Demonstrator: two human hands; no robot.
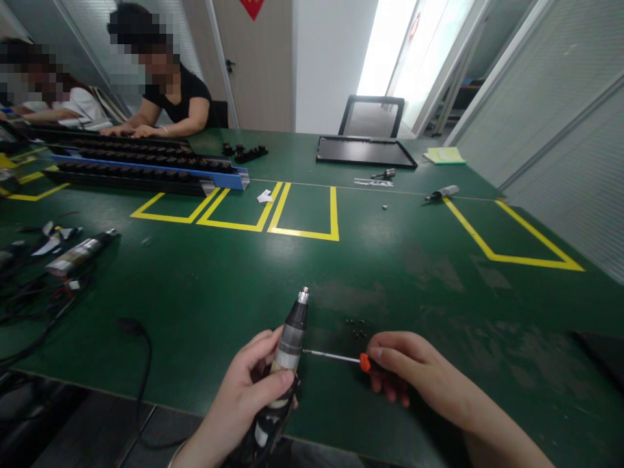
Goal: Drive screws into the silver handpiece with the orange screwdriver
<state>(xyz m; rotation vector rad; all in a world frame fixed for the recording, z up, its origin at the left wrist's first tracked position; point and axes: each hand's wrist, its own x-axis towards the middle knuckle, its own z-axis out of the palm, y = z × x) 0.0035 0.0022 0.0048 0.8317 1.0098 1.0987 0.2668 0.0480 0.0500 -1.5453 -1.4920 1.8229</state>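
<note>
My left hand (253,383) is wrapped round the body of an electric screwdriver (291,341), which tilts with its metal nose up and away from me. In my right hand (414,364) is a hand screwdriver (336,356) with an orange collar, its handle mostly hidden by my fingers. The thin shaft points left, and its tip is at the side of the electric screwdriver; whether it touches a screw there is too small to tell. Several small dark screws (358,329) lie on the green table (219,279) just beyond my right hand.
At left, another electric screwdriver (82,253) lies among cables, and a black cable (146,364) hangs over the near edge. Long black and blue rails (195,170) lie far left by two people. Farther back are a black frame (365,152), a grey tool (443,193) and yellow notes (444,155).
</note>
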